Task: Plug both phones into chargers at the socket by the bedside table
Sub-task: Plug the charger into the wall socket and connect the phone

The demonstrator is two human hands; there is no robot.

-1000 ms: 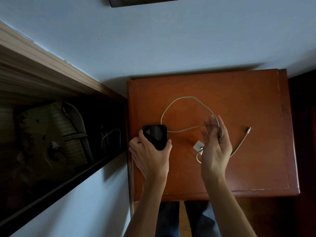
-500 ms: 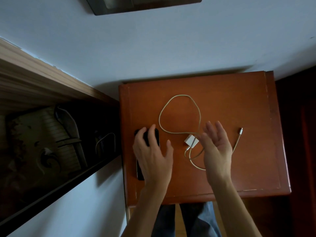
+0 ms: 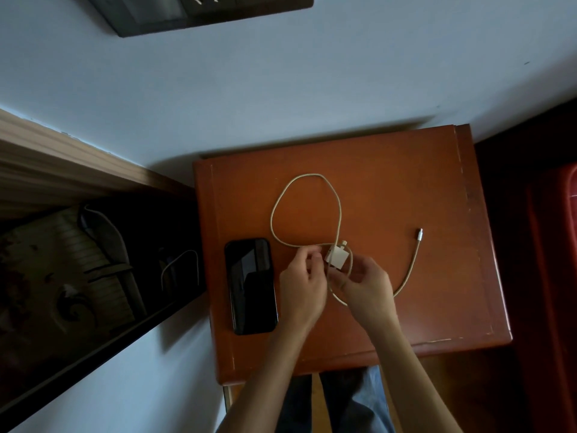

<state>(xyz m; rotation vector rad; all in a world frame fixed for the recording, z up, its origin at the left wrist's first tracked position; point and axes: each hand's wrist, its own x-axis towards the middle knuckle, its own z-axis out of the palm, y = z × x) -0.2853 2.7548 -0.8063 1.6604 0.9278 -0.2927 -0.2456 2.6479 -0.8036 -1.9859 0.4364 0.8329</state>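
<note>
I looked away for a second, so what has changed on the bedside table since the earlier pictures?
The left hand let go of the phone, which now lies flat and uncovered at the table's left edge. Both hands moved in to the white charger plug, the right hand beside the cable. The cable's far loop and free connector stayed put.

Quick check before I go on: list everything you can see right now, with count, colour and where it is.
bedside table: 1, reddish-brown wood, centre, against the wall
phone: 1, black, table's left side, screen up
charger plug: 1, white, mid-table, between both hands
cable: 1, pale braided, looped on table, free connector at right
socket panel: 1, dark, wall at top
left hand: 1, fingers at the cable
right hand: 1, pinching the cable near the plug
</note>
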